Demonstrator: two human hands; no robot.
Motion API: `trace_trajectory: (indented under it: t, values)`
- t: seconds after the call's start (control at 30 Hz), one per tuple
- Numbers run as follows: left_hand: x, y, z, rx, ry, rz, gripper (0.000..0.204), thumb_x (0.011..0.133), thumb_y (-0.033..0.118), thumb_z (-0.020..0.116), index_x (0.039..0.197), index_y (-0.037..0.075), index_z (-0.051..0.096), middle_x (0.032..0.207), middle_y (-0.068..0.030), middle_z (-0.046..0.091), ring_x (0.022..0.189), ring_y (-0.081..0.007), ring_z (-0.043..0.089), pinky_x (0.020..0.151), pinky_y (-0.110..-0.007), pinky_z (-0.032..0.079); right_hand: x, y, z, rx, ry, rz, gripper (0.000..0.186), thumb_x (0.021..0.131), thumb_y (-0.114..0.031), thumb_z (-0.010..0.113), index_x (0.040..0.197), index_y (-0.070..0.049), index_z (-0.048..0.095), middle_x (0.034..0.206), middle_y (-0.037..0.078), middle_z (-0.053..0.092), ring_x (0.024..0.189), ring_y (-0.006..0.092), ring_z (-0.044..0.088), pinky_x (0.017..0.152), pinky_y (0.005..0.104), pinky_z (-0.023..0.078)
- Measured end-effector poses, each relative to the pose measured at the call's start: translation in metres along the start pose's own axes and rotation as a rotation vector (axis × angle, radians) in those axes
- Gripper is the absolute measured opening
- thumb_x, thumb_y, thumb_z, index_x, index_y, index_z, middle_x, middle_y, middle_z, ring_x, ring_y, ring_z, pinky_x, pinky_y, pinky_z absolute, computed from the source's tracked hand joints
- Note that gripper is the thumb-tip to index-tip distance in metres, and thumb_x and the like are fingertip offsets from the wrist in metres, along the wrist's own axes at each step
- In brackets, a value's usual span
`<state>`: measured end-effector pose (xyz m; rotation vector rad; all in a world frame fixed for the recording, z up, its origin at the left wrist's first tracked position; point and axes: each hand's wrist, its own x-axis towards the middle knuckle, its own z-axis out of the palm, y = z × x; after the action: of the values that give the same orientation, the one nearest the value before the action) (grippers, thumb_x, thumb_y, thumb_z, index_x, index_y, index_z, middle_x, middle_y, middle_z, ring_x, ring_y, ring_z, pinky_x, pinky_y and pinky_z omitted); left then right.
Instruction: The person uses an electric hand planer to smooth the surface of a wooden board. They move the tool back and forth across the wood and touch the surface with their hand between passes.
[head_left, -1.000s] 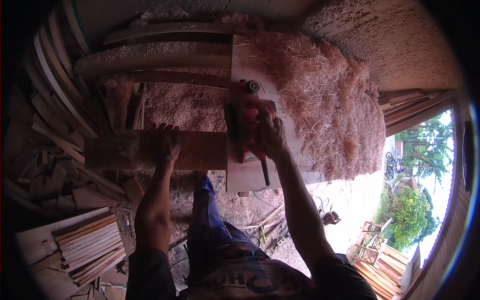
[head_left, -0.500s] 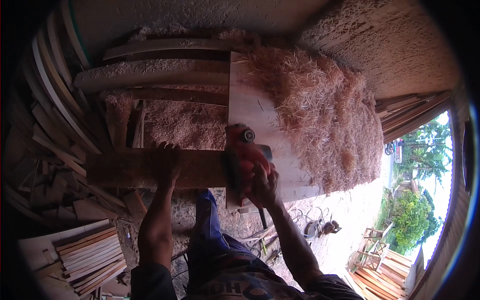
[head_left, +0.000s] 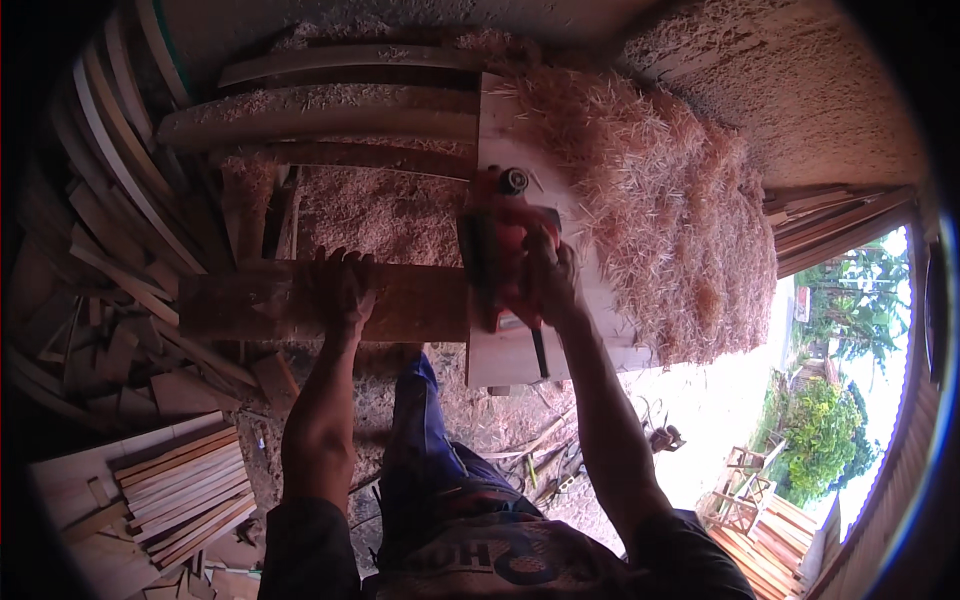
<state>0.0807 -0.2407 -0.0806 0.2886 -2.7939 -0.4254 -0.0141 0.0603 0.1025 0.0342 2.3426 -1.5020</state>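
My right hand [head_left: 552, 272] is wrapped round the handle of a red and black electric planer [head_left: 504, 240]. The planer rests on a wide, pale wooden panel [head_left: 510, 355], across its left part. My left hand [head_left: 343, 290] lies with fingers spread on a brown board [head_left: 420, 305] to the left. Its fingertips reach the board's far edge. The board's right end meets the panel's left side, and the planer's body partly hides that spot.
Curly wood shavings [head_left: 670, 220] heap over the panel's right side. Long timbers [head_left: 330, 115] lie beyond the board, and more planks [head_left: 110, 200] lean at far left. Stacked slats [head_left: 185, 490] are at lower left. A cord [head_left: 540, 352] hangs by the planer.
The planer, with my right hand on it, has moved away from me and slightly right across the panel. My left hand stays on the board; the whole view has shifted a little.
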Motion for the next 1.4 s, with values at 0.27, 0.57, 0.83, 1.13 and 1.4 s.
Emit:
trace_trajectory:
  t: [0.27,0.57,0.83,1.13,1.4]
  values:
    - [0.005,0.016,-0.025,0.067,0.097,-0.140,0.032,0.098,0.041,0.055,0.099,0.014,0.071,0.118,-0.0043,0.066,0.132,-0.0312,0.048,0.117,-0.060,0.027,-0.237,0.033,0.029,-0.020,0.004,0.257,0.044,0.097,-0.040,0.058,0.117,-0.001,0.063,0.081,0.010,0.068,0.070,0.0200,0.068,0.058,0.0368,0.053]
    - [0.013,0.005,-0.023,0.053,-0.254,0.002,0.033,0.100,0.039,0.052,0.100,0.012,0.071,0.123,-0.0049,0.065,0.135,-0.0322,0.046,0.117,-0.060,0.026,-0.032,-0.002,0.030,-0.009,0.201,-0.011,0.043,0.105,-0.044,0.051,0.088,-0.006,0.064,0.052,0.000,0.052,0.041,0.0090,0.051,0.039,0.0263,0.038]
    - [0.002,0.018,-0.018,0.053,0.081,-0.100,0.027,0.103,0.035,0.053,0.103,0.011,0.067,0.123,-0.0087,0.061,0.130,-0.0343,0.048,0.113,-0.057,0.031,0.187,-0.109,0.008,0.163,0.144,-0.143,0.040,0.106,-0.042,0.043,0.115,-0.011,0.066,0.078,0.000,0.058,0.046,0.0122,0.052,0.044,0.0298,0.048]
    - [0.002,0.012,-0.003,0.015,0.071,-0.079,0.033,0.100,0.042,0.054,0.098,0.013,0.069,0.118,-0.0042,0.064,0.127,-0.0352,0.052,0.109,-0.060,0.033,0.019,-0.011,-0.022,-0.061,0.081,0.085,0.046,0.102,-0.045,0.053,0.111,-0.001,0.062,0.068,0.008,0.060,0.052,0.0149,0.058,0.045,0.0342,0.046]
    - [0.005,0.020,-0.030,0.105,-0.011,-0.098,0.038,0.102,0.041,0.049,0.100,0.011,0.073,0.118,-0.0070,0.066,0.128,-0.0341,0.051,0.113,-0.059,0.029,-0.231,0.108,-0.014,-0.643,0.164,-0.549,0.045,0.088,-0.020,0.066,0.128,-0.005,0.052,0.088,0.012,0.067,0.059,0.0301,0.064,0.051,0.0391,0.050]
